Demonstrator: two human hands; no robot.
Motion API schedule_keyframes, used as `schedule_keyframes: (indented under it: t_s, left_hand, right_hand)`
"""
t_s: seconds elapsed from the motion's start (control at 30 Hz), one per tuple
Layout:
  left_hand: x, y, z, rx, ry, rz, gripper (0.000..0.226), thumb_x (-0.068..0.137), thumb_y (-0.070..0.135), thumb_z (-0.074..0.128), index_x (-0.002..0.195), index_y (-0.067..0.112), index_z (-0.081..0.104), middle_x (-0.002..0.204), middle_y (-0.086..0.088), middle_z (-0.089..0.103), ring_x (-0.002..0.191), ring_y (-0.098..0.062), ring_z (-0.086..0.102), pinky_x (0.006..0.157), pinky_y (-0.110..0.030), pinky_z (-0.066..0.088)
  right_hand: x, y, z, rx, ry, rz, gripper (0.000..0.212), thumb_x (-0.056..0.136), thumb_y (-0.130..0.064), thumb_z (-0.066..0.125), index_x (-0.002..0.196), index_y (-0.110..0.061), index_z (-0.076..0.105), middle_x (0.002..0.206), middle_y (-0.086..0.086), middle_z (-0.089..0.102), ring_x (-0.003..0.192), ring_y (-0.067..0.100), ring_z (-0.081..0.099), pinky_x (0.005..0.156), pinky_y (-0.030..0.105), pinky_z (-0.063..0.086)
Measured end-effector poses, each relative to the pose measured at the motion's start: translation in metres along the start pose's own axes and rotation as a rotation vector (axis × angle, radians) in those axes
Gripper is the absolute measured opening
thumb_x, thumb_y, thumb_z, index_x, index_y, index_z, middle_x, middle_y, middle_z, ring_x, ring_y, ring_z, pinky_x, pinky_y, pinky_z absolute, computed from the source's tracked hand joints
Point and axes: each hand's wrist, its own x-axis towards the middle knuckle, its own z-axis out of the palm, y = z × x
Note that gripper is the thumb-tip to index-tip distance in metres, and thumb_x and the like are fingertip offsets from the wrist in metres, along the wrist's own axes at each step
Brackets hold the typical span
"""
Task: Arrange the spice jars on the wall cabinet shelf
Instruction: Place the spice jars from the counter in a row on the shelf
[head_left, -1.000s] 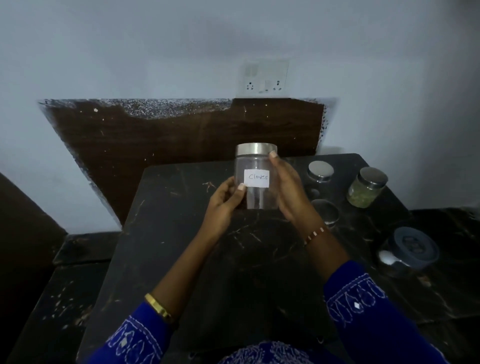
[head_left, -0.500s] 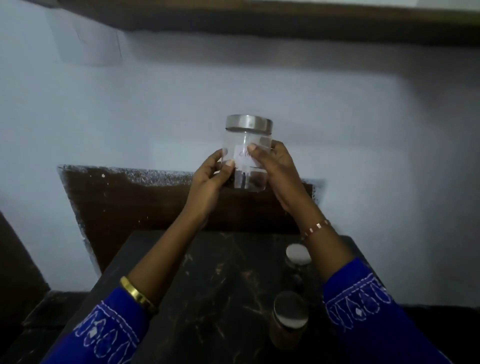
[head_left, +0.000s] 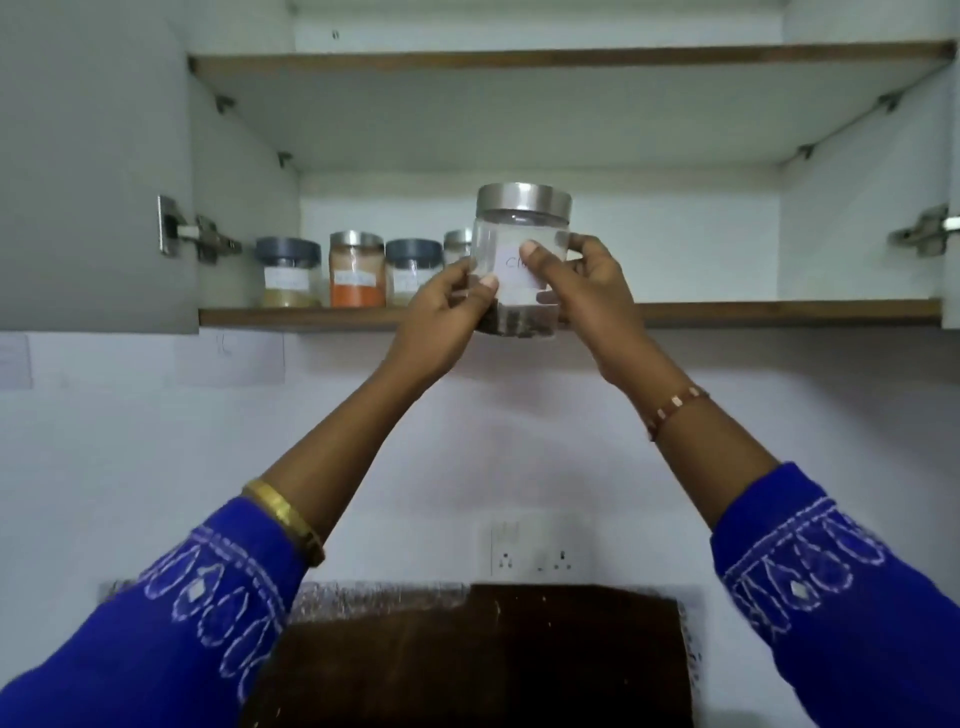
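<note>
Jars number five: four labelled ones (head_left: 358, 270) stand in a row at the shelf (head_left: 727, 312) left end, and one clear jar (head_left: 519, 249), its label half covered and unreadable, is gripped between left hand (head_left: 441, 317) and right hand (head_left: 587, 291) before the shelf edge.

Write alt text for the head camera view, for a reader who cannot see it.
Both hands, left and right, hold a clear jar with a metal lid and dark spice at the bottom up in front of an open wall cabinet's lower shelf. Four labelled jars already stand in a row at the shelf's left end.
</note>
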Motion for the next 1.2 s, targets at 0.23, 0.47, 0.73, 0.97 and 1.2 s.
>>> schedule_keyframes:
  t_s: [0.23, 0.47, 0.73, 0.97, 1.2]
  left_hand:
    - [0.072, -0.016, 0.002, 0.122, -0.031, -0.017, 0.035, 0.094, 0.029, 0.048, 0.118, 0.005, 0.056, 0.115, -0.019, 0.061, 0.106, -0.033, 0.061, 0.098, -0.048, 0.047]
    - [0.109, -0.057, 0.008, 0.131, -0.068, -0.118, 0.053, 0.090, 0.030, 0.055, 0.137, 0.013, 0.039, 0.110, -0.007, 0.061, 0.106, -0.021, 0.059, 0.089, -0.030, 0.047]
    - [0.144, -0.076, 0.021, 0.471, -0.205, -0.208, 0.046, 0.084, 0.017, 0.062, 0.126, 0.005, 0.051, 0.120, -0.016, 0.061, 0.110, -0.029, 0.058, 0.093, -0.034, 0.047]
    - [0.163, -0.084, 0.026, 0.524, -0.238, -0.313, 0.041, 0.088, -0.001, 0.045, 0.129, -0.005, 0.046, 0.130, -0.021, 0.054, 0.119, -0.033, 0.053, 0.103, -0.044, 0.043]
    - [0.171, -0.090, 0.023, 0.314, -0.294, -0.403, 0.034, 0.091, -0.001, 0.044, 0.124, -0.003, 0.048, 0.122, -0.018, 0.056, 0.112, -0.026, 0.057, 0.102, -0.034, 0.043]
  right_hand:
    - [0.066, 0.007, 0.011, -0.136, -0.001, -0.006, 0.050, 0.082, -0.039, 0.066, 0.121, -0.017, 0.044, 0.094, -0.009, 0.058, 0.079, 0.006, 0.056, 0.066, 0.019, 0.045]
    - [0.101, 0.041, 0.013, -0.303, -0.033, 0.042, 0.068, 0.083, -0.038, 0.067, 0.135, -0.011, 0.034, 0.116, 0.006, 0.055, 0.094, 0.018, 0.055, 0.062, 0.020, 0.043]
    - [0.139, 0.065, 0.014, -0.480, -0.134, 0.187, 0.070, 0.087, -0.042, 0.061, 0.139, -0.004, 0.034, 0.136, 0.013, 0.049, 0.113, 0.026, 0.052, 0.084, 0.035, 0.042]
    - [0.156, 0.075, 0.013, -0.729, -0.192, 0.298, 0.067, 0.095, -0.047, 0.043, 0.138, 0.005, 0.037, 0.134, 0.023, 0.050, 0.113, 0.036, 0.056, 0.100, 0.039, 0.042]
    - [0.161, 0.074, 0.019, -1.042, -0.274, 0.307, 0.039, 0.101, -0.014, 0.037, 0.135, 0.004, 0.041, 0.141, 0.019, 0.045, 0.116, 0.029, 0.049, 0.090, 0.033, 0.042]
